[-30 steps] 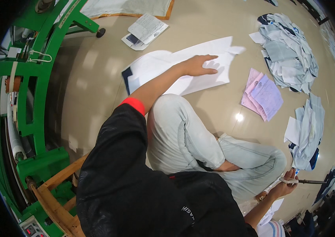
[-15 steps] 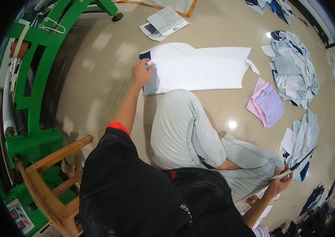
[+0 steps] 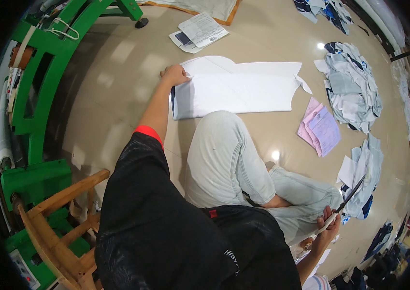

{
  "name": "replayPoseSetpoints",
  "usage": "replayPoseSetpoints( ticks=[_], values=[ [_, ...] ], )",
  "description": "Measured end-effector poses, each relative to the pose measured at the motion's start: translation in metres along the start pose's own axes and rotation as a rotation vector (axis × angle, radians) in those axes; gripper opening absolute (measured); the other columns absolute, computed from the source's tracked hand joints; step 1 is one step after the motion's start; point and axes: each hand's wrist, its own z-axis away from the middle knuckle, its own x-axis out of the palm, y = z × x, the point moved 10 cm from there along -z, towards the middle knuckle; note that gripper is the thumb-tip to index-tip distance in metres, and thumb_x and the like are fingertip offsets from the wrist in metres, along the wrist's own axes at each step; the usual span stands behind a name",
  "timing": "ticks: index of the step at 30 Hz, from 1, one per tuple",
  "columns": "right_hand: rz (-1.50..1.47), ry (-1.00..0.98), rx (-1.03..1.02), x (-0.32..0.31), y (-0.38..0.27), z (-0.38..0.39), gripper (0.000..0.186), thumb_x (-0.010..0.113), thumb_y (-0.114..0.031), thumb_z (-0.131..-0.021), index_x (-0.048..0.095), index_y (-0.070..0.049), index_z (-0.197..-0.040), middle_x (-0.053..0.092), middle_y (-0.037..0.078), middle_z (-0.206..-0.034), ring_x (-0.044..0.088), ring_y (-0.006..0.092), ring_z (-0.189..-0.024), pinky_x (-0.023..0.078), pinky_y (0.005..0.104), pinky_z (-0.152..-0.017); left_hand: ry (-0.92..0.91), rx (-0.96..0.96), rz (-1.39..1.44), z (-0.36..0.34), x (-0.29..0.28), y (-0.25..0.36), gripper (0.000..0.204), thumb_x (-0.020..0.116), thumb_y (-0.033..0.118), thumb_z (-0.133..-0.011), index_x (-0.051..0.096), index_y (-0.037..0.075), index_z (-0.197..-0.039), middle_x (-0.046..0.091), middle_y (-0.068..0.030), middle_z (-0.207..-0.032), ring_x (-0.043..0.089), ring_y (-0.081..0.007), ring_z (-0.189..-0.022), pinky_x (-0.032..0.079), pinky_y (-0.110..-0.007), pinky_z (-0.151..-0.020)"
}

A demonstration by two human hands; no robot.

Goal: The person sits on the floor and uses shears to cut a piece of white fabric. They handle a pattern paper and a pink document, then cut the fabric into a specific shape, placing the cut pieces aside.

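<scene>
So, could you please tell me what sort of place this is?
Likely a sewing or cloth-cutting workshop: a green machine stands at the left, a heap of cloth pieces lies on the floor, and the right hand holds what look like scissors.

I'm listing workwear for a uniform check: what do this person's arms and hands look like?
The left sleeve is black with a faint pattern, ending in a bright red band; the forearm below is bare. The right cuff cannot be seen. The left hand and right hand are ungloved.
</scene>
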Motion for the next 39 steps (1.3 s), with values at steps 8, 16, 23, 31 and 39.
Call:
replayPoseSetpoints(
  ticks=[8, 16, 23, 31, 39],
  values=[
    [0.155, -0.262, -0.18, 0.172, -0.063, -0.14, 0.085, 0.086, -0.014, -0.09, 0.03, 0.008, -0.15, 0.075, 0.019, -0.109, 0.073, 0.0209, -0.099, 0.06, 0.0321, -0.083, -0.023, 0.099, 0.279, -0.03, -0.008, -0.019, 0.031, 0.086, 0.034, -0.078, 0.078, 0.011, -0.096, 0.079, -0.0086, -0.102, 0.073, -0.026, -0.098, 0.052, -0.046, -0.092],
    [0.407, -0.458, -0.532, 0.474, -0.1, -0.305, 0.067, 0.09, -0.013, -0.08, 0.049, 0.002, -0.131, 0.077, 0.016, -0.11, 0.075, 0.0238, -0.092, 0.06, 0.0366, -0.077, 0.098, 0.156, 0.475, -0.014, -0.007, -0.02, 0.024, 0.083, 0.016, -0.084, 0.074, 0.0, -0.1, 0.077, -0.0124, -0.102, 0.071, -0.0238, -0.096, 0.055, -0.037, -0.088],
    [0.476, -0.49, -0.373, 0.503, -0.087, -0.322, 0.074, 0.094, -0.013, -0.076, 0.051, 0.003, -0.134, 0.077, 0.014, -0.097, 0.074, 0.021, -0.08, 0.059, 0.0339, -0.069, 0.008, 0.171, 0.594, 0.002, -0.012, -0.025, 0.021, 0.081, 0.014, -0.085, 0.075, 0.001, -0.099, 0.075, -0.0076, -0.092, 0.068, -0.0175, -0.089, 0.054, -0.033, -0.082],
    [0.515, -0.398, -0.45, 0.502, -0.118, -0.316, 0.069, 0.089, -0.013, -0.083, 0.051, 0.005, -0.138, 0.079, 0.014, -0.095, 0.075, 0.0199, -0.083, 0.059, 0.0337, -0.073, 0.001, 0.143, 0.741, 0.013, -0.027, -0.032, 0.021, 0.079, 0.015, -0.088, 0.074, -0.003, -0.098, 0.073, -0.0068, -0.085, 0.065, -0.0139, -0.08, 0.053, -0.031, -0.076],
    [0.439, -0.324, -0.476, 0.549, -0.156, -0.324, 0.072, 0.089, -0.016, -0.081, 0.052, 0.005, -0.14, 0.078, 0.014, -0.093, 0.075, 0.0195, -0.081, 0.059, 0.0337, -0.073, 0.181, 0.015, 0.646, 0.003, -0.034, -0.056, 0.019, 0.077, 0.015, -0.091, 0.075, -0.002, -0.099, 0.075, -0.0066, -0.087, 0.066, -0.0141, -0.08, 0.052, -0.031, -0.076]
  ],
)
